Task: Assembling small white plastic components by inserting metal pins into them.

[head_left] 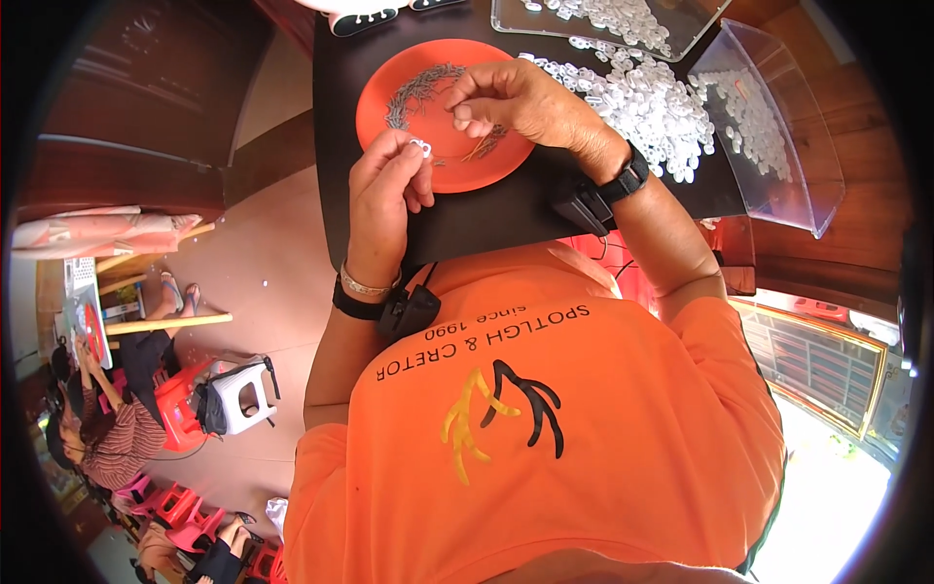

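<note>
A small white plastic piece (420, 147) is grasped between the thumb and fingers of the left hand (389, 185), above the near left rim of a round red plate (377, 90). The right hand (520, 102) is held over the far right part of the plate, with its thumb and fingertips drawn together; whether anything is gripped between them cannot be told. Thin grey pins (404, 100) are scattered in a loose ring across the plate, partly hidden by the right hand. The plate is set on a black worktop (433, 237). To its right, a large heap of white pieces (666, 117) is spread, and some are covered by the right wrist. More pieces are held in a clear tray (825, 165) at the far right and in another clear container (525, 21) at the far edge. A dark band (628, 175) is worn on the right wrist, and a black device (409, 311) is strapped at the left.
</note>
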### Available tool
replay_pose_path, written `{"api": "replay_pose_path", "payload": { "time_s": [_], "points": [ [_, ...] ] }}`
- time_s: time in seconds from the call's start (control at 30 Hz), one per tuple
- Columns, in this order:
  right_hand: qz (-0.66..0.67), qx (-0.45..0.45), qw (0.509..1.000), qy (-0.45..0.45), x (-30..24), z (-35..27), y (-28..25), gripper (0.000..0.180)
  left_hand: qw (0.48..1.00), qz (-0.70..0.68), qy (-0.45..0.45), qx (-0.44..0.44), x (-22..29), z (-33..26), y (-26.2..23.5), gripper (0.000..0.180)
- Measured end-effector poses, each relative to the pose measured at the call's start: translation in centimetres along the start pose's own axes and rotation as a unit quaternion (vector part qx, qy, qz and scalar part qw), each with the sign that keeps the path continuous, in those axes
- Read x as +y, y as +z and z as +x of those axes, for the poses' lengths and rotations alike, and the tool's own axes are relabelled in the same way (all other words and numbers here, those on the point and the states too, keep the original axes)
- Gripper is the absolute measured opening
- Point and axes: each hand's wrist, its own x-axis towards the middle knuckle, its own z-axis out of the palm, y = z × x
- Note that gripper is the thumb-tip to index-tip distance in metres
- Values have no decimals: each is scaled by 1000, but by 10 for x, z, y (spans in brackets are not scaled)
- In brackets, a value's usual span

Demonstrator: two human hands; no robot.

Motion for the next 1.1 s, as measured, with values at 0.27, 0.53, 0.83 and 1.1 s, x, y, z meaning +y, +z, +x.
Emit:
{"api": "replay_pose_path", "payload": {
  "time_s": [0.27, 0.53, 0.83, 1.1],
  "points": [
    [5, 39, 998, 42, 3, 0, 2, 26, 997, 60, 38, -8, 1, 5, 5, 15],
    [-20, 36, 999, -5, 9, -1, 7, 29, 957, 185, 215, -58, -4, 22, 20, 8],
    [-31, 26, 999, -32, 9, -5, 10, 29, 992, 67, 96, -53, -7, 30, 19, 11],
    [-164, 81, 980, -81, 6, -7, 10, 19, 997, -26, 43, -51, -9, 38, 10, 17]
  ]
}}
